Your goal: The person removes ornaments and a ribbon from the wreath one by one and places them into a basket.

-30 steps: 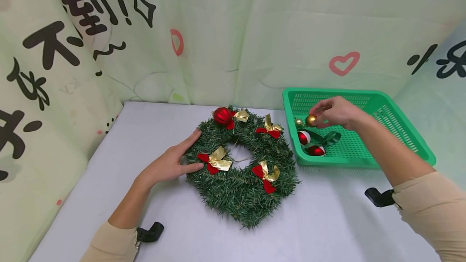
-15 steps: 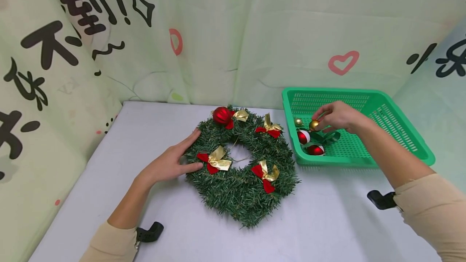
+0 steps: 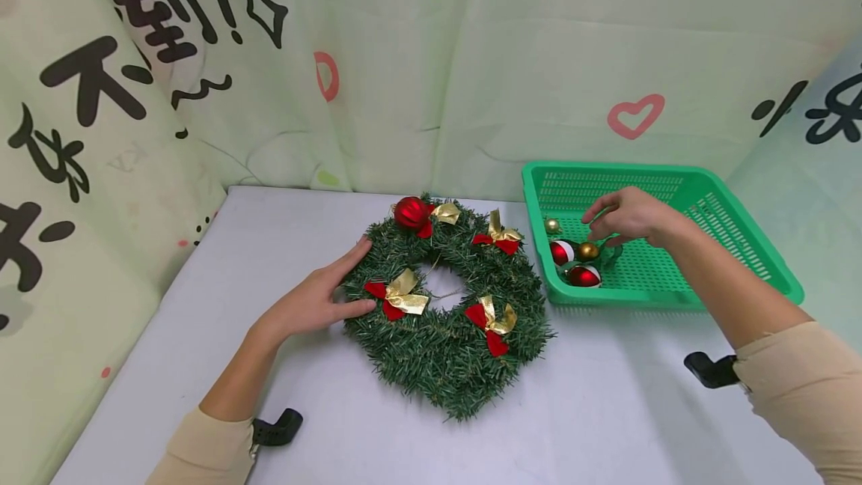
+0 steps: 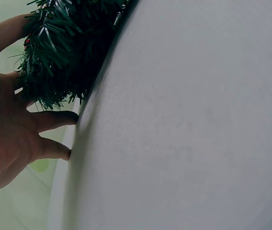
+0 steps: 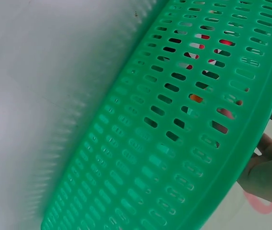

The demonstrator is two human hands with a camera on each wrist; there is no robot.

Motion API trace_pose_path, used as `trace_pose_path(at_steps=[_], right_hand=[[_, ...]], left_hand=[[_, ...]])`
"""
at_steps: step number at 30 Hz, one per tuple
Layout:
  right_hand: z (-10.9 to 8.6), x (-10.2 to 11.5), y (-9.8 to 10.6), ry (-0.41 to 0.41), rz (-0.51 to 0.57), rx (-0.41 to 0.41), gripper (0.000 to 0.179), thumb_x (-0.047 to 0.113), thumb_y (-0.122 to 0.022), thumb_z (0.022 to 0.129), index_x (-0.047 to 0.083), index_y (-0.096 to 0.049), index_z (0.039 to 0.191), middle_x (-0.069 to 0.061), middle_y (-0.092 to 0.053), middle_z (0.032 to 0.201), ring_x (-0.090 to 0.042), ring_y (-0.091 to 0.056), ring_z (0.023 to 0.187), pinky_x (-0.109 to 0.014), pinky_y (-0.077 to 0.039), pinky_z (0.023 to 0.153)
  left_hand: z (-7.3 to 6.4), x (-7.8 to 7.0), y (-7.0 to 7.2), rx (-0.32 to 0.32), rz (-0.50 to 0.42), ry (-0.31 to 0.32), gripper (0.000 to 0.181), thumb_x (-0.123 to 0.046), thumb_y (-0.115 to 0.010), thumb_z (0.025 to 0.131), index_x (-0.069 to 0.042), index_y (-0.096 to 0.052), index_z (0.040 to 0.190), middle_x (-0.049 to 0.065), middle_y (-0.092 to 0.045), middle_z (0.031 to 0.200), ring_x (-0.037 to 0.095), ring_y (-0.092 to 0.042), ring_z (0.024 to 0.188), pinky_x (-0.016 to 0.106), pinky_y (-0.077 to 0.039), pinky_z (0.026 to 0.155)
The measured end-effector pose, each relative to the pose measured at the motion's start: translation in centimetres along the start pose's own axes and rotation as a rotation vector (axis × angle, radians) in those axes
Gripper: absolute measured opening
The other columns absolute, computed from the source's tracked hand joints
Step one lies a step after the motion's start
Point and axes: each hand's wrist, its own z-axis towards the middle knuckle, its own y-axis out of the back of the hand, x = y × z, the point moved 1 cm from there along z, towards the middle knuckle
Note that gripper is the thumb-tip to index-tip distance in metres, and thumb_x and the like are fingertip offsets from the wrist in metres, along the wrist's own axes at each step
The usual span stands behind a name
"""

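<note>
A green wreath (image 3: pixel 438 365) lies on the table, decorated with a shiny red ball (image 3: pixel 411 212) and several red-and-gold bows (image 3: pixel 402 293). My left hand (image 3: pixel 316 296) rests against its left edge, fingers spread and fairly straight; in the left wrist view the wreath (image 4: pixel 64 52) sits between thumb and fingers. Over the green basket (image 3: pixel 673 299) hangs my right hand (image 3: pixel 629 215), fingers loosely bent with nothing seen between them. Just below its fingertips a gold ball (image 3: pixel 588 251) lies in the basket. The basket wall hides most of that hand in the right wrist view.
Also in the basket are two red-and-white balls (image 3: pixel 583 276), a small pale gold ball (image 3: pixel 552 225) and a dark green ribbon (image 3: pixel 611 254). The basket stands right of the wreath on the white table (image 3: pixel 269 230). A printed curtain (image 3: pixel 404 81) hangs behind.
My right hand has lowered the gold ball into the basket and let go of it; the ball now lies beside the red-and-white balls. The left hand and wreath have stayed put.
</note>
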Motion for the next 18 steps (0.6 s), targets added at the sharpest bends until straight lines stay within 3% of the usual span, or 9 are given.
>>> trace_pose_path(at_steps=[13, 18], right_hand=[[-0.1, 0.6, -0.1, 0.014, -0.022, -0.002, 0.040, 0.013, -0.067, 0.101, -0.010, -0.058, 0.133, -0.012, -0.074, 0.108, -0.027, -0.073, 0.101, -0.051, -0.059, 0.097], [-0.4, 1.2, -0.3, 0.033, -0.022, -0.020, 0.041, 0.013, -0.068, 0.100, -0.009, -0.059, 0.133, -0.021, -0.070, 0.119, -0.029, -0.072, 0.103, -0.050, -0.060, 0.095]], left_hand=[[0.1, -0.1, 0.0, 0.001, -0.005, -0.006, 0.098, -0.046, -0.072, 0.097, -0.024, -0.010, 0.170, 0.001, -0.009, 0.176, 0.032, -0.019, 0.161, 0.058, -0.025, 0.126], [-0.1, -0.1, 0.0, 0.002, -0.007, -0.003, 0.098, -0.047, -0.072, 0.097, -0.024, -0.010, 0.170, 0.000, -0.008, 0.176, 0.033, -0.019, 0.161, 0.059, -0.024, 0.126]])
